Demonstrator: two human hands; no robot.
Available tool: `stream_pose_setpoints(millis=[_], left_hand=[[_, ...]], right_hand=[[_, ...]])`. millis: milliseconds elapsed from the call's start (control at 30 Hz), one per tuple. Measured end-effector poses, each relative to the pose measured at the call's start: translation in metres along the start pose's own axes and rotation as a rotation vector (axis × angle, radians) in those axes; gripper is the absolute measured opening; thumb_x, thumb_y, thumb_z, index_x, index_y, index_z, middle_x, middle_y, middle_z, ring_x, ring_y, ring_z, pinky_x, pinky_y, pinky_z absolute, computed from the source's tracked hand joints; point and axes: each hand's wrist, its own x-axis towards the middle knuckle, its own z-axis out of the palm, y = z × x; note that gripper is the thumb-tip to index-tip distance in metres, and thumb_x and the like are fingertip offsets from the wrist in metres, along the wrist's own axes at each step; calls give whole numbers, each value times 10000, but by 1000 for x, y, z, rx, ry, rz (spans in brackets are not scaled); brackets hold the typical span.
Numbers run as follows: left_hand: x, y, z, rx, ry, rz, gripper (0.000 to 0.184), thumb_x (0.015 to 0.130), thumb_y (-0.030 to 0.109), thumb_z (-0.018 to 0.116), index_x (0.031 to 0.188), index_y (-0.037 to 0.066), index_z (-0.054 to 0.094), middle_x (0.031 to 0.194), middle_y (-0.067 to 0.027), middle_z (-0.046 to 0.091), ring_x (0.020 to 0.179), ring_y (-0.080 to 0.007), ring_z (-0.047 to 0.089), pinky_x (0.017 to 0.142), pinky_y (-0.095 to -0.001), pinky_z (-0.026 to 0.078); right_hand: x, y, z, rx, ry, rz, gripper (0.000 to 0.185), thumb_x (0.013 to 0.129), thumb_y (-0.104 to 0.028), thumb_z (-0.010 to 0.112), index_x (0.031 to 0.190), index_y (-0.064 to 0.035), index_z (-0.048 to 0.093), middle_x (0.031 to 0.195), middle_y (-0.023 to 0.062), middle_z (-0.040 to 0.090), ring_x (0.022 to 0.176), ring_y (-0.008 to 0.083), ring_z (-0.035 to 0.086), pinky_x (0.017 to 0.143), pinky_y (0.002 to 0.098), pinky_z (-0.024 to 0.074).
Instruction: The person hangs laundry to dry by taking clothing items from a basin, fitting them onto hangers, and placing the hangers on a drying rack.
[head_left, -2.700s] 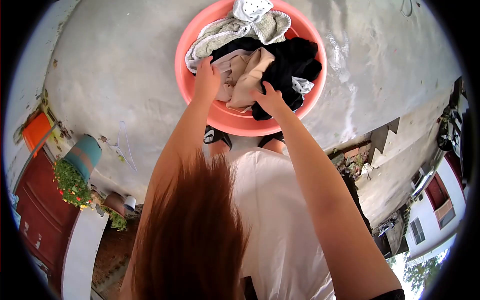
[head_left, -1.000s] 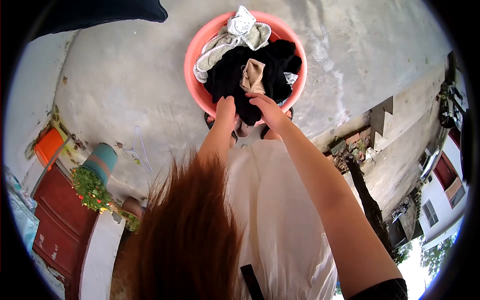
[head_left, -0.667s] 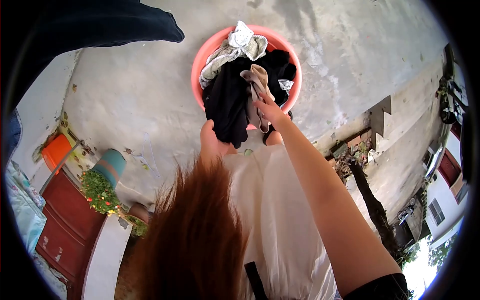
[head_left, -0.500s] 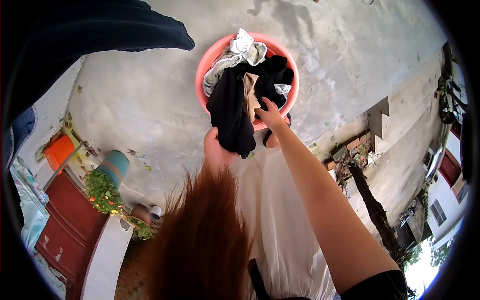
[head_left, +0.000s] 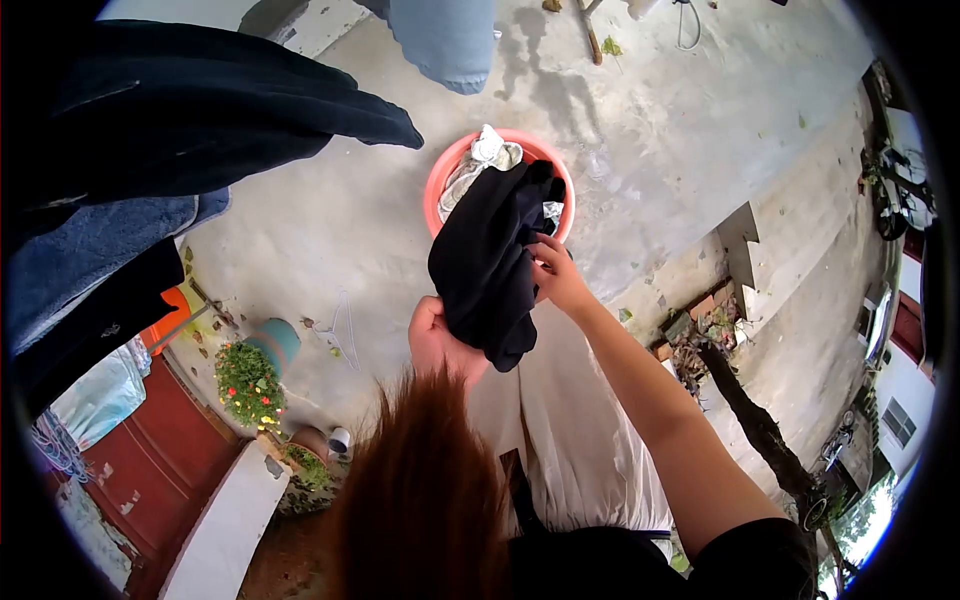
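A bunched black garment (head_left: 490,260) is held up in front of me, above and partly over the pink basin (head_left: 433,195). My left hand (head_left: 440,335) is closed on its lower left part, the fingers mostly under the cloth. At the right edge of the cloth, my right hand (head_left: 555,272) grips it with bent fingers. Behind it, a grey-and-white patterned cloth (head_left: 485,155) lies in the basin with other dark laundry. The garment's exact kind cannot be made out.
Dark trousers (head_left: 230,110) and light blue jeans (head_left: 440,45) hang at upper left. A pale hanger (head_left: 345,330) lies on the concrete floor. Flowers grow in a teal pot (head_left: 275,345) at left. A tree trunk (head_left: 755,420) stands at right.
Both hands have lifted the black garment from the basin toward me. The beige cloth seen beside it is no longer visible. The view has shifted, bringing light blue jeans in at the top.
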Motion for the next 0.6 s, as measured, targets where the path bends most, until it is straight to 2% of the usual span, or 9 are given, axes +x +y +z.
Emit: stream_pose_setpoints(millis=[33,100,133,200,300,400,433,567,600], left_hand=[[-16,4,11,12,-32,39,383,789,160,402,1054,-73,552,1127,-135,595,972,-263,598,865,-404,487],[-42,10,29,160,-17,209,440,809,174,388,1179,-38,498,1209,-142,550,1057,-320,552,891,-450,450],[-48,26,21,93,-531,34,424,866,225,373,1195,-13,497,1207,-127,557,1086,-302,551,898,-421,449],[-76,28,49,367,-207,335,401,913,272,392,1204,17,497,1215,-108,559,1050,-267,569,834,-375,467],[-103,42,71,345,-141,426,377,927,275,434,1221,46,490,1135,-74,582,898,-185,574,754,-307,467],[-103,85,50,290,-634,302,370,908,223,487,1236,50,477,1070,-54,570,749,-122,505,703,-256,449],[-126,74,80,341,-412,447,403,901,191,502,1273,47,440,1048,-44,536,698,-97,438,695,-234,440],[-144,72,105,862,-515,631,676,903,153,526,1476,166,168,1378,-140,405,1099,-175,489,840,-303,425],[-136,69,106,1024,-525,633,713,875,133,582,1470,195,194,1405,-149,368,1125,-196,478,875,-318,422]], right_hand=[[-9,-24,-12,37,100,-67,222,846,-99,621,1057,-31,637,1267,155,471,1003,237,585,854,314,477],[-18,-45,-36,133,132,10,208,888,-121,578,1070,-33,624,1094,117,596,932,177,610,822,286,485],[-23,-67,-52,166,153,60,209,898,-133,564,1073,-33,621,1008,103,638,911,158,614,817,276,482],[-37,-110,-84,143,198,45,221,914,-161,543,1079,-33,618,906,80,648,870,144,608,798,266,471],[-53,-155,-120,173,269,-137,233,938,-207,510,1022,-13,609,746,24,589,750,98,534,700,259,432],[-82,-222,-154,207,309,-190,235,950,-226,497,920,-10,586,708,-22,527,700,71,465,655,235,402],[-92,-240,-163,263,317,-248,258,960,-240,484,855,-20,570,717,-49,505,689,51,439,654,213,386],[-129,-301,-172,614,260,-261,255,961,-240,487,833,-40,578,728,-59,526,674,33,452,630,200,390],[-136,-309,-172,633,217,-266,248,959,-239,492,840,-41,583,728,-59,531,670,35,456,623,202,392]])
